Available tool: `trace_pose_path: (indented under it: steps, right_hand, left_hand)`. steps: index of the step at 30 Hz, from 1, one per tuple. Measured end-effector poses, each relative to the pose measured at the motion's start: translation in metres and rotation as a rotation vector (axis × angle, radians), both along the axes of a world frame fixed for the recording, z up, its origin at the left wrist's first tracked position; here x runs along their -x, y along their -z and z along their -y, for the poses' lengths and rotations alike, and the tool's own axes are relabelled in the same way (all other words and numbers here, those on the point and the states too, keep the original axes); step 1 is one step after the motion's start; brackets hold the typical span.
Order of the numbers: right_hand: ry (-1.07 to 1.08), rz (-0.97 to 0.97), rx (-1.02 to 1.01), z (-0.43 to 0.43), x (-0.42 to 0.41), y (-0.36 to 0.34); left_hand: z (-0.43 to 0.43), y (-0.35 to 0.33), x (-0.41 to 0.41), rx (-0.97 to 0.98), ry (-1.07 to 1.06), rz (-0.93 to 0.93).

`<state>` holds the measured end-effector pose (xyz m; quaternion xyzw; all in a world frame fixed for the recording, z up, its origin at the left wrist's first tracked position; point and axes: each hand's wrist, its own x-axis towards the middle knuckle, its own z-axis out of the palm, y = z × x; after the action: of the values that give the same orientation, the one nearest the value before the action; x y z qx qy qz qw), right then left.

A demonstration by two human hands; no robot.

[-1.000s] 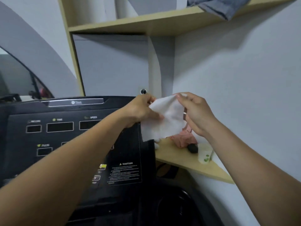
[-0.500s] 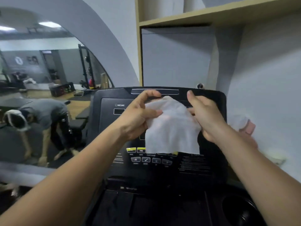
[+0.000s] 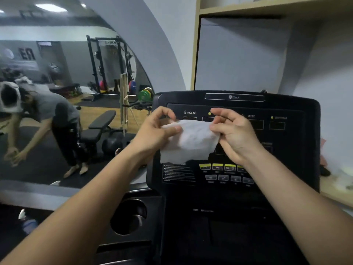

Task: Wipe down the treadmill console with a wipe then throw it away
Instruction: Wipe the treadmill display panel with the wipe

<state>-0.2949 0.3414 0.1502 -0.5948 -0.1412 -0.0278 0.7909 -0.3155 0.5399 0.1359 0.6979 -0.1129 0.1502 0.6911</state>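
Observation:
A white wipe (image 3: 189, 143) hangs spread between both hands in front of the black treadmill console (image 3: 286, 150). My left hand (image 3: 154, 132) pinches its upper left corner with thumb and fingers. My right hand (image 3: 235, 134) pinches the upper right edge. The wipe covers part of the display row under the INCLINE and SPEED labels; I cannot tell whether it touches the panel. Yellow and grey buttons (image 3: 223, 172) show just below its lower edge.
A cup holder (image 3: 128, 217) sits at the console's lower left. A wooden shelf (image 3: 336, 190) with small items is to the right, another wooden shelf (image 3: 267, 6) overhead. A wall mirror (image 3: 66, 92) on the left shows a gym, a bench and a person bending down.
My view has swung left, so the console has moved from the left to the centre-right. Both hands kept hold of the wipe and carried it from beside the shelf to the front of the panel.

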Motion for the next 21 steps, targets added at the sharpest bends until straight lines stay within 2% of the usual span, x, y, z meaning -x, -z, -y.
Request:
trace_pose_path:
  steps: [4, 8, 12, 16, 18, 21]
  right_hand:
    - [0.152, 0.088, 0.122, -0.008, 0.008, 0.004]
    - [0.29, 0.241, 0.417, -0.008, 0.015, 0.018]
    - [0.169, 0.076, 0.534, -0.008, 0.011, 0.024]
    - [-0.04, -0.134, 0.448, -0.009, 0.009, 0.019]
    - [-0.069, -0.08, 0.524, -0.008, 0.011, 0.015]
    - [0.001, 0.081, 0.641, -0.001, 0.011, 0.009]
  left_hand:
    - [-0.012, 0.006, 0.003, -0.019, 0.109, 0.037]
    - [-0.019, 0.02, 0.005, -0.256, 0.069, 0.013]
    - [-0.024, 0.02, 0.012, -0.341, 0.063, 0.095]
    - [-0.027, 0.013, 0.012, -0.354, 0.067, 0.173]
    - [-0.026, 0.009, 0.01, -0.373, 0.007, 0.216]
    - [-0.023, 0.003, 0.009, -0.465, -0.079, 0.287]
